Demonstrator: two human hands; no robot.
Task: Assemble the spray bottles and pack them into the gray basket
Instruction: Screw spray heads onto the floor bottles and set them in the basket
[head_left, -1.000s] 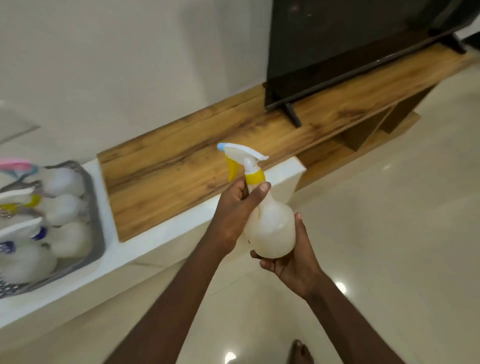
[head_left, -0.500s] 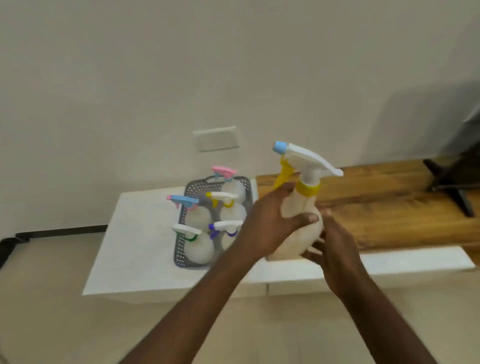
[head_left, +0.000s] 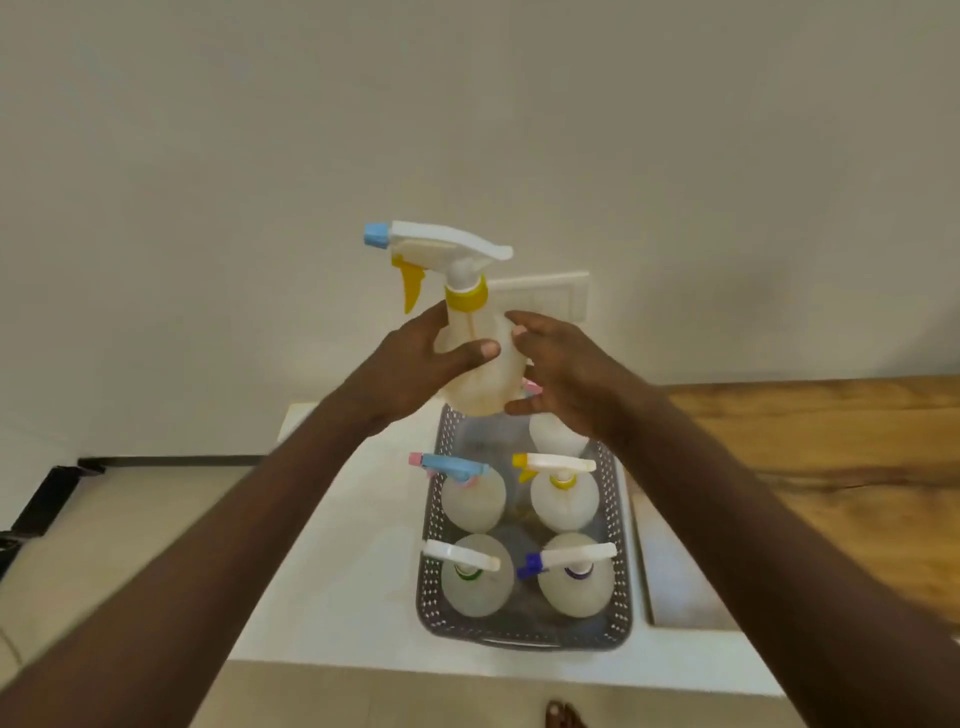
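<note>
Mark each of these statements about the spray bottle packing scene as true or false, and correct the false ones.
1. Both hands hold one spray bottle above the gray basket. True: the left hand and the right hand grip its body.
2. The held bottle has a green trigger. False: its trigger and collar are yellow, and its nozzle tip is light blue.
3. The basket is empty. False: several assembled bottles stand in it.
4. The basket sits on a white counter. True.
5. The held bottle lacks a spray head. False: the head is fitted.
</note>
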